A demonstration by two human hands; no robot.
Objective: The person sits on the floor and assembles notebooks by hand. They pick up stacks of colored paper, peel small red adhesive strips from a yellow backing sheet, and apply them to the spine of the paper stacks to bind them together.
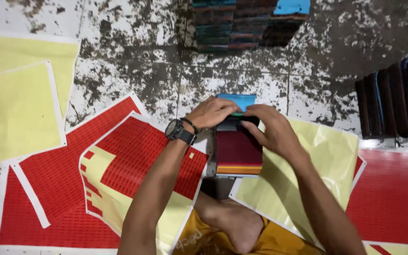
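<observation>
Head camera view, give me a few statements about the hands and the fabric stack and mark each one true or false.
1. Both hands rest on the far end of the fabric swatch stack. True: the left hand and right hand meet there.
2. The left wrist is bare. False: it wears a black watch.
3. The piece under the fingertips is light blue. True: a blue swatch shows between the hands.
4. The sheets on the floor are all green. False: red sheets and yellow sheets lie there.
5. The top of the stack nearest the person is dark red. True.
</observation>
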